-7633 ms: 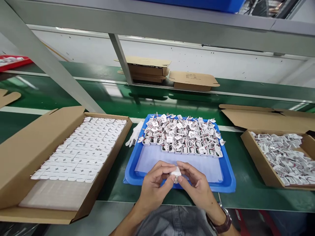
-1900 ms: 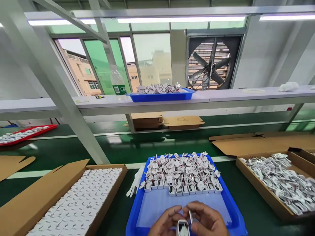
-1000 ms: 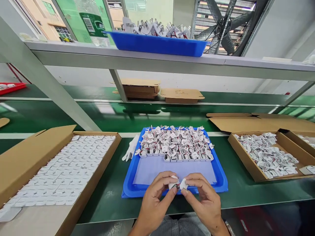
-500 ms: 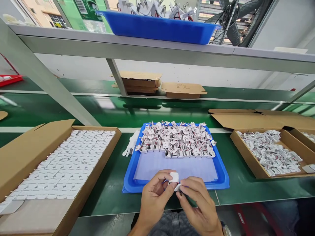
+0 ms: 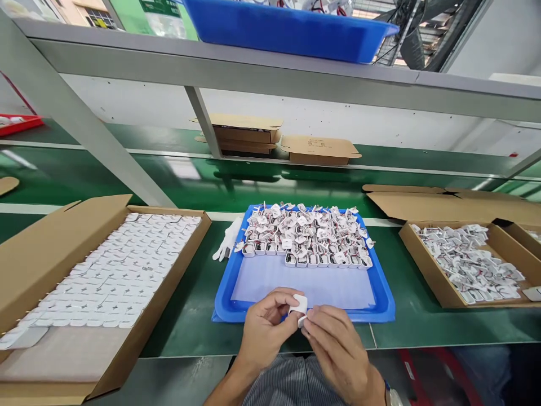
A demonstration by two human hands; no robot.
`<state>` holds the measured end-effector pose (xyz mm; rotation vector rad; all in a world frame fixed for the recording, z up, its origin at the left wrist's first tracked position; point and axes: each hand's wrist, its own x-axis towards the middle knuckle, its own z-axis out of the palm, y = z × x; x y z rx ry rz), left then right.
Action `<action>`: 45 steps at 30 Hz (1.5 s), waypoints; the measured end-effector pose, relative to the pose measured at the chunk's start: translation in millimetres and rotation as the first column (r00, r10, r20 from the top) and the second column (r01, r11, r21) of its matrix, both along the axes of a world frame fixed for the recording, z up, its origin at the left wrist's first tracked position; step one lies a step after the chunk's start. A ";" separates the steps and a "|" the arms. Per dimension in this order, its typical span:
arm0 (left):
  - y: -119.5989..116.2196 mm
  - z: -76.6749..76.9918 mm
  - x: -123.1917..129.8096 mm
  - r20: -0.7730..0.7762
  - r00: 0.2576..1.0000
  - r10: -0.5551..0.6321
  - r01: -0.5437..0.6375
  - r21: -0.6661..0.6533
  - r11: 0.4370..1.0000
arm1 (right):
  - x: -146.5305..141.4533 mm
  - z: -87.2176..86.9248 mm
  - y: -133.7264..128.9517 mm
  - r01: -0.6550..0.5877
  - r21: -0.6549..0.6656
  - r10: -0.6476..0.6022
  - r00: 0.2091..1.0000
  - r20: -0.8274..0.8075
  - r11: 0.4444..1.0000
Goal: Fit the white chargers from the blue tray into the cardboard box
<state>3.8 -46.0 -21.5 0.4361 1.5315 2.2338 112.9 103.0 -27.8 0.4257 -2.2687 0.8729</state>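
My left hand grips a small white plastic housing between thumb and fingers, just over the near edge of a blue tray. Close against it, my right hand pinches a small white cap-like piece right below the housing. The right fingers hide most of that piece, so whether the two parts touch cannot be told. Behind my hands, the tray holds rows of similar white housings with red and dark wires and loose white pieces on top. White paper lines the tray.
At left stands an open cardboard box with flat rows of white parts. Another cardboard box at right holds jumbled white parts. White gloves lie beside the tray. Overhead, a shelf beam carries a blue bin.
My right fingers have closed in around the small white piece and cover more of it. A dark tip seen by the right thumb is now hidden. The whole view has tilted slightly downward.
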 end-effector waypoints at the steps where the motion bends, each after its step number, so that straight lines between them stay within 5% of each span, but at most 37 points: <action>1: 0.2 -0.3 -1.0 0.014 1.000 -0.004 0.004 -0.005 1.000 | -0.3 -0.1 1.4 0.000 0.002 0.000 1.000 0.008 1.000; 8: -11.4 3.0 -17.1 0.020 0.977 -0.211 0.212 -0.126 0.969 | -8.4 -1.0 13.1 0.152 -0.053 -0.153 0.988 -0.013 0.987; 20: -8.6 -14.4 -22.5 -0.172 0.968 -0.182 0.161 -0.129 0.979 | -20.6 -1.5 14.4 0.039 -0.134 -0.027 0.995 0.093 0.990; 28: -9.6 -18.3 -23.5 -0.140 0.972 -0.189 0.177 -0.095 0.980 | -28.7 1.3 32.6 0.145 -0.563 0.187 0.852 0.490 0.814; 45: -11.2 -15.8 -23.9 -0.248 0.946 -0.211 0.152 -0.236 0.960 | -42.1 -10.8 35.2 0.136 -0.649 0.272 0.830 0.487 0.749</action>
